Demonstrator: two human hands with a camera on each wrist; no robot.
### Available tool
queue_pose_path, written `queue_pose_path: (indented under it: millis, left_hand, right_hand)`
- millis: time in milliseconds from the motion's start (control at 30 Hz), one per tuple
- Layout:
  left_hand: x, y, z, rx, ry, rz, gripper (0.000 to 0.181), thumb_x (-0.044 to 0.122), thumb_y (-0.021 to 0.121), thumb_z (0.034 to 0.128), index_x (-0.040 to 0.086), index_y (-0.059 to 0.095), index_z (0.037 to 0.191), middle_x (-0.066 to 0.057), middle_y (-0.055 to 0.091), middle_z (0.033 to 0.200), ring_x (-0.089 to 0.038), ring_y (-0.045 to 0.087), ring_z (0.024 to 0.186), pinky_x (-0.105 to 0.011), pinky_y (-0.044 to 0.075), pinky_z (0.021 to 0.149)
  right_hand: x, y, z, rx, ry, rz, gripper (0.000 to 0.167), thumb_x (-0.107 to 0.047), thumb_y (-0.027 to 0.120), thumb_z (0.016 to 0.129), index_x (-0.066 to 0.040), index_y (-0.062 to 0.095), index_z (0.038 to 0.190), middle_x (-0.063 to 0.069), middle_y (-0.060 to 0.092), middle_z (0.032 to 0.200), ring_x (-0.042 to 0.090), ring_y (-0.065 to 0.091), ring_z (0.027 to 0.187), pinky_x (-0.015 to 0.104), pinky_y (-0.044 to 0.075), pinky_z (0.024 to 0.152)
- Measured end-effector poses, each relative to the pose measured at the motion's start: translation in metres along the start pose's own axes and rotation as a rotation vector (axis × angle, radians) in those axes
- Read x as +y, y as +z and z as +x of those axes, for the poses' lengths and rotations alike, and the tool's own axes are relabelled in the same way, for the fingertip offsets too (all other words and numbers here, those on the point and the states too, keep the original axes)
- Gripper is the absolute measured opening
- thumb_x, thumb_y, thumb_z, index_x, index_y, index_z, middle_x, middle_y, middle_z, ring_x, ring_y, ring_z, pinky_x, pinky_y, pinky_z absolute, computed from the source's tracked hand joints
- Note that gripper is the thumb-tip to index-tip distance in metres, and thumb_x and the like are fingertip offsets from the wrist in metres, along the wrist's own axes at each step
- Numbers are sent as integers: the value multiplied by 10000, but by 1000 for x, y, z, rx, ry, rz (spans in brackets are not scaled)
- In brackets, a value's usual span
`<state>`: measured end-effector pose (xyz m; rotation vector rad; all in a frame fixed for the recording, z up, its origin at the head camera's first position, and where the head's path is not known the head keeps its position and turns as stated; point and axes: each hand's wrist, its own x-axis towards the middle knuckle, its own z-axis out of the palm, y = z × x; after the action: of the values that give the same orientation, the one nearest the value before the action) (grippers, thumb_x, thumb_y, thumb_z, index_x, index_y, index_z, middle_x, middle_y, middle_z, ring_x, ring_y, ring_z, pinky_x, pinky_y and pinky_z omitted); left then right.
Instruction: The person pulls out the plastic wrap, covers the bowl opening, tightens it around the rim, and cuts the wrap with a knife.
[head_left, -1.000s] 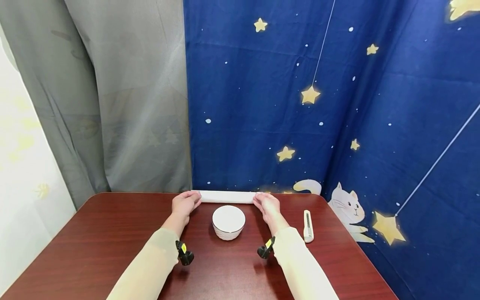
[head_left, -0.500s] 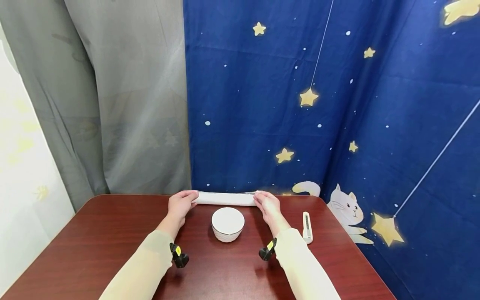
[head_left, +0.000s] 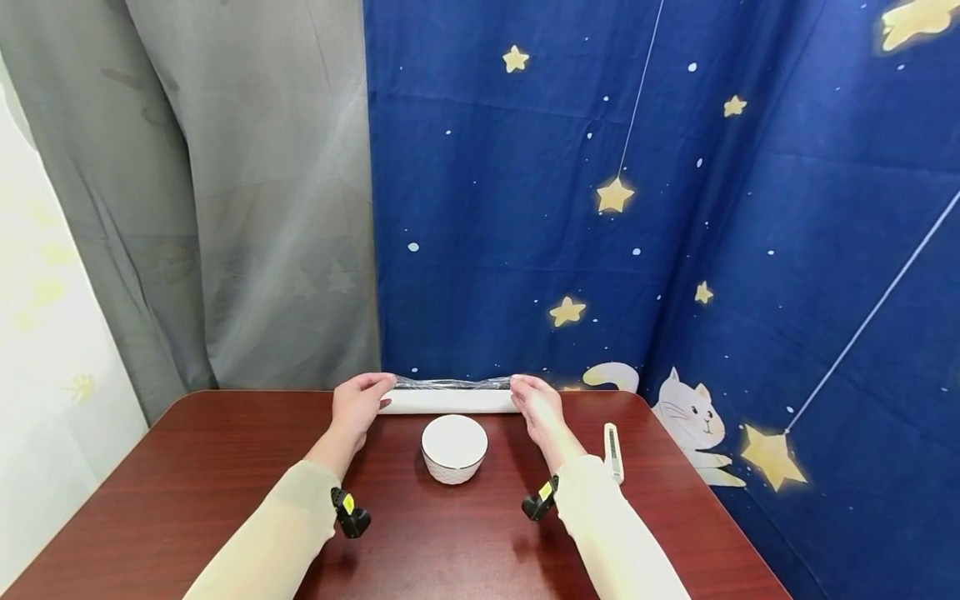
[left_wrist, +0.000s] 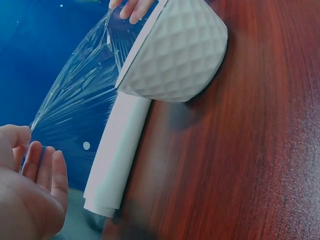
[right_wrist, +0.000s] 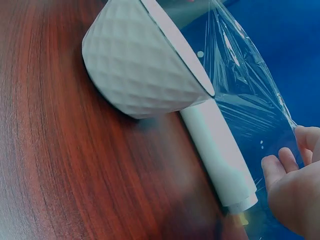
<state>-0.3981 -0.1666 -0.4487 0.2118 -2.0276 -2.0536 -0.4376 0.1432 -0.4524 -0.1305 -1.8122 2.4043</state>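
Clear film is being held up above the far edge of the tabletop, one end of its upper border being pinched by the left hand and the other by the right hand, with the two hands being held well apart. The white roll beneath it is lying along that same far edge, and the white bowl is standing upright just in front, towards the middle of the tabletop. Since the roll is being gripped by neither hand, it could be set turning by an uneven pull and, so close to the edge, be sent over it. Creases are being shown by the film where it is sagging between the pinches; if one side is pulled harder, it could be torn or folded onto itself. Whether the bowl's rim is being touched by the film cannot be told, as the bowl is blocking the wrist views there; if so, the bowl could be dragged or tipped. The cutter, lying near the right edge and being partly hidden by the right sleeve, could be knocked off by a wide sweep of that arm
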Motion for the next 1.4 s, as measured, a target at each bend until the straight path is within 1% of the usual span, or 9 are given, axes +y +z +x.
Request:
queue_pose_path:
  millis: [200,367,500,700,900,1067,1167,1300,1400]
  left_hand:
    - [6,-2,0,12,7,-15,333,196,792,1017,-25,787,1266,-6,793,1174,-106,632,1102,-189,620,803]
    - [9,-3,1,25,15,-37,333,187,802,999,-31,791,1251,117,793,1010,-58,637,1040,-192,610,779]
    - [12,-4,1,25,20,-37,314,181,803,984,-24,802,1222,164,784,905,-41,664,956,-202,601,756]
    - [19,-9,-2,29,50,-3,267,210,823,975,25,838,1168,171,782,913,-95,675,961,-215,604,761]
    - [25,-11,-11,33,84,17,271,238,846,971,39,844,1155,181,784,917,-99,647,946,-222,583,754]
    - [29,-10,-19,35,118,36,277,245,873,951,45,849,1142,122,826,999,-36,647,898,-221,558,710]
    - [29,-10,-22,41,163,45,293,235,878,946,18,845,1140,46,797,1149,20,659,877,-187,552,708]
    - [28,-9,-24,54,241,73,282,195,863,955,-20,839,1135,-100,712,1321,89,664,918,-105,541,786]
    - [29,-9,-26,69,251,96,270,201,870,949,2,848,1130,-107,791,1269,89,672,910,-93,533,812]
  right_hand:
    - [-8,1,-2,-12,-12,5,292,12,702,1021,118,666,1290,185,738,1294,358,659,1338,506,478,1228]
    - [-13,1,-3,-14,-21,24,299,18,702,1024,128,658,1299,226,740,1315,365,662,1341,524,455,1243]
    - [-17,0,-4,-14,-28,40,277,33,698,1024,126,672,1283,239,735,1320,348,678,1304,545,435,1255]
    - [-23,0,-4,-21,-38,51,211,37,707,1022,94,691,1224,91,755,1186,229,710,1197,505,462,1241]
    - [-28,0,-4,-33,-52,51,161,27,706,1026,71,693,1181,145,752,1248,286,689,1263,507,460,1246]
    - [-34,1,-6,-30,-58,55,221,34,700,1027,108,672,1234,181,735,1290,334,655,1320,523,439,1262]
    - [-36,1,-6,-34,-64,49,231,31,700,1030,113,676,1244,184,737,1299,322,666,1312,530,435,1261]
    - [-38,0,-8,-29,-70,56,158,37,711,1022,71,715,1176,128,766,1223,250,709,1224,514,458,1242]
    - [-40,-1,-10,-27,-71,66,95,41,723,1013,16,747,1101,62,782,1142,175,728,1123,507,468,1236]
